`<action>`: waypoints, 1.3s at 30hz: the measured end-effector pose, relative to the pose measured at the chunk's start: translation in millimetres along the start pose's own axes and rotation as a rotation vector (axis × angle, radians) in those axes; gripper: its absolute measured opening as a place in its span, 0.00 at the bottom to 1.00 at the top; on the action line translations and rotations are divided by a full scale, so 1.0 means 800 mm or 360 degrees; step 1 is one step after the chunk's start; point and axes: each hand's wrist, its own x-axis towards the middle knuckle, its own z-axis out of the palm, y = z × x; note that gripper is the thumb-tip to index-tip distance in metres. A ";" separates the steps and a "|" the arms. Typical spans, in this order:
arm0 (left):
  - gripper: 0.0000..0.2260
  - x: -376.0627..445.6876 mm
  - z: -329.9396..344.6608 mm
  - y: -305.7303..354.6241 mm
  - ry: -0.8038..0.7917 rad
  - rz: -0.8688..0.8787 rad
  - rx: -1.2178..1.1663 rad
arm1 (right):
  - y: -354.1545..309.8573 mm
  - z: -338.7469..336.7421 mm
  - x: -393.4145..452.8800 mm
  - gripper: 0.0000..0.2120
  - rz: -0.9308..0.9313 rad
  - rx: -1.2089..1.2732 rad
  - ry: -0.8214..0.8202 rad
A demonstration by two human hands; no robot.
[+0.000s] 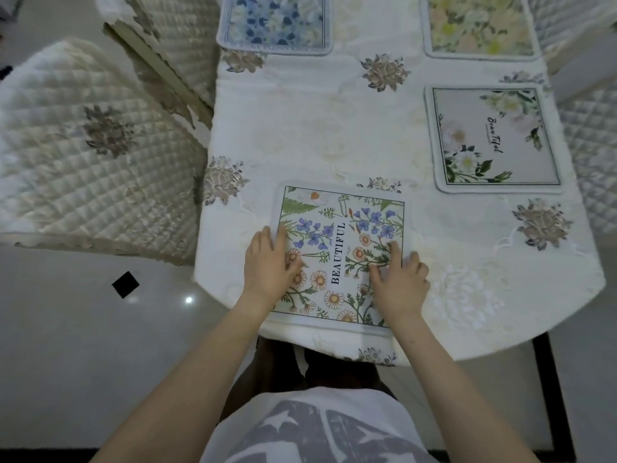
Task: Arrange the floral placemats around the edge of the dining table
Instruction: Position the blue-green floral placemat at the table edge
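Observation:
A placemat with blue and orange flowers and the word BEAUTIFUL lies flat at the near edge of the dining table. My left hand rests on its left side, fingers spread and pressed down. My right hand lies on its right side, fingers flat on the print. A grey placemat with white flowers lies along the right edge. A blue-flowered placemat sits at the far left and a yellow-flowered placemat at the far right.
A white embroidered cloth covers the table. Quilted chairs stand at the left, far left and right. The table's black frame shows below the near right edge. Glossy floor lies to the left.

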 end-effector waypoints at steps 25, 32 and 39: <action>0.22 0.050 -0.031 -0.021 0.0309 0.0143 -0.0459 | -0.072 -0.005 0.033 0.24 -0.0118 0.0573 0.0195; 0.27 0.080 -0.043 -0.048 0.0383 -0.0257 -0.0971 | -0.101 -0.008 0.062 0.23 -0.0112 0.0528 0.0230; 0.24 0.091 -0.042 -0.054 0.0338 -0.0291 -0.0992 | -0.110 -0.007 0.066 0.22 -0.0114 0.0566 0.0253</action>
